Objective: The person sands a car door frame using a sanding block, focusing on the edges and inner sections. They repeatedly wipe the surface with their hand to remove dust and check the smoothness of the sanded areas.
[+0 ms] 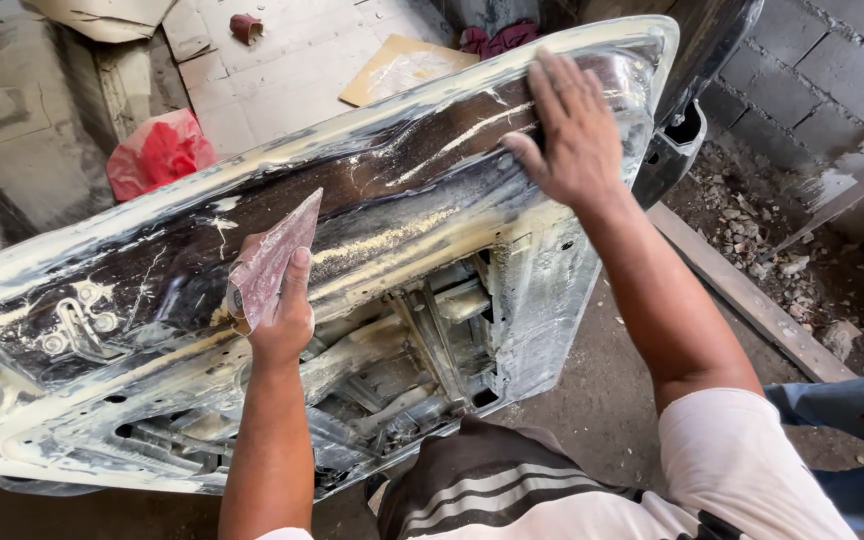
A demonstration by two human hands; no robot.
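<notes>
A: Entry, head view. The left hand (280, 315) pinches a folded sheet of sandpaper (270, 262); thumb on the near face, fingers closed behind it; the sheet stands with one pointed corner up, pressed against the car door panel (432, 190).

B: Panel position?

A: It lies tilted across the frame, inner side towards the person; dark upper band streaked with pale filler and scratches; the lower part is a pale frame with open cavities showing inner struts (422, 350); hinge fittings (77, 325) sit at the left end.

B: Right hand?

A: The right hand (572, 135) lies flat and open on the panel's upper right end, fingers spread, gripping nothing; palm apparently in contact, though the contact itself is hidden under the hand.

B: Surroundings?

A: Beyond the panel, a red plastic bag (157, 152) on the pale floor, a cardboard piece (397, 65) further back; rubble (752, 230) beside a block wall (832, 70) at right; a striped shirt (512, 490) at the bottom edge.
</notes>
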